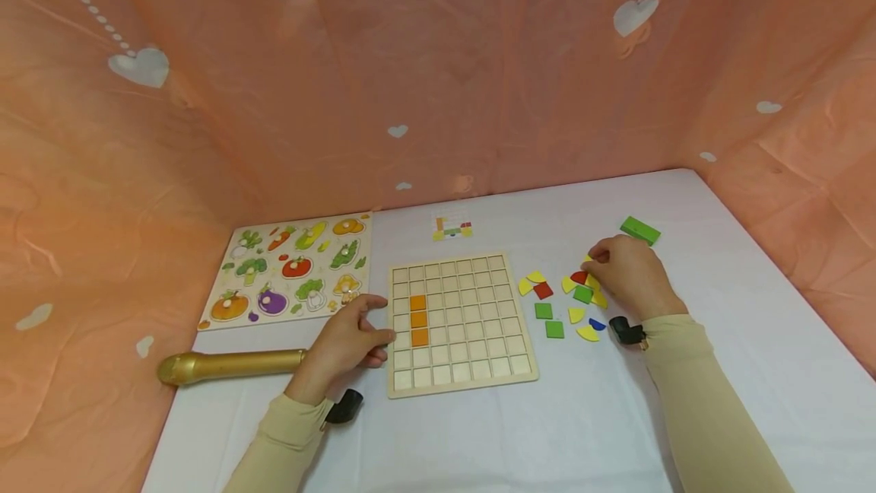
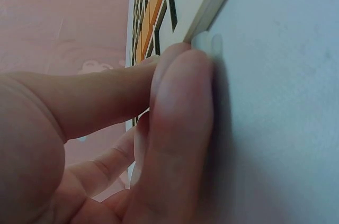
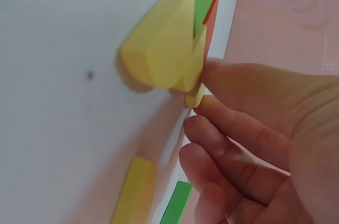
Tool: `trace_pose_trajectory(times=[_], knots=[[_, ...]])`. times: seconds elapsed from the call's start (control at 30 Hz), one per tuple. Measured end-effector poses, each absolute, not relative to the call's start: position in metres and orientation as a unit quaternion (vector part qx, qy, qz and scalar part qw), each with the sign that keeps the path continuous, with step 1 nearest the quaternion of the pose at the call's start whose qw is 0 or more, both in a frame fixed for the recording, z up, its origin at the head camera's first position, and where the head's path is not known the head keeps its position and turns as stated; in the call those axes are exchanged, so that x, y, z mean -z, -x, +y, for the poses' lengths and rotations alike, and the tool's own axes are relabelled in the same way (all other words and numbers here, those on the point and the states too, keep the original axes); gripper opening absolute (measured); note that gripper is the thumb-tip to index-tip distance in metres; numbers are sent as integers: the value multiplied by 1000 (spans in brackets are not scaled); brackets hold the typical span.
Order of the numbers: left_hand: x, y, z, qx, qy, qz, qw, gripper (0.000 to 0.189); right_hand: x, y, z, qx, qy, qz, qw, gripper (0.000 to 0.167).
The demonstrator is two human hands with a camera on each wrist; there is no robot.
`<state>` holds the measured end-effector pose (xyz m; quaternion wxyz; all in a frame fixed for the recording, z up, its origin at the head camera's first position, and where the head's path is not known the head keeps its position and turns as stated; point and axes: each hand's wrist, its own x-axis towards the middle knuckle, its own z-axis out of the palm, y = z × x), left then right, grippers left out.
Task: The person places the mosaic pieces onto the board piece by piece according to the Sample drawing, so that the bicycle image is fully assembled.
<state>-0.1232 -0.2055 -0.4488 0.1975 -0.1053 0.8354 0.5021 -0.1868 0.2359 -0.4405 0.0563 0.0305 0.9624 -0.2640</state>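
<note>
A pale wooden grid board [image 1: 465, 322] lies mid-table, with orange squares [image 1: 419, 319] in one column. At its left edge my left hand [image 1: 349, 333] holds the rim, thumb on top and fingertips [image 2: 183, 86] against the side. To the right of the board is a loose group of small flat pieces: green squares [image 1: 554, 329], yellow quarter-circles [image 1: 588, 333], red pieces [image 1: 543, 291] and a blue one [image 1: 597, 324]. Over the far side of this group, my right hand [image 1: 630, 272] pinches a small yellow piece [image 3: 195, 98] between thumb and forefinger. The hand partly hides the pieces beneath it.
A vegetable peg puzzle [image 1: 287, 268] lies at the back left, a gold microphone-like object [image 1: 233, 365] in front of it. Behind the grid is a small pattern card [image 1: 452, 227]. A green block [image 1: 640, 230] lies beyond my right hand. Pink curtains [image 1: 438, 82] enclose the table.
</note>
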Motion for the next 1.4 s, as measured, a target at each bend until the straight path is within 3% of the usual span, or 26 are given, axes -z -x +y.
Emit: trace_pose_trajectory(times=[0.47,1.0,1.4], knots=[[449,124,-206,-504,101,835,195,59,430,185,220,270,-12,961,60,31],[447,123,-207,-494,105,840,198,59,436,182,89,235,176,955,32,21],[450,126,-207,-498,102,839,194,57,439,177,28,218,237,946,35,19]])
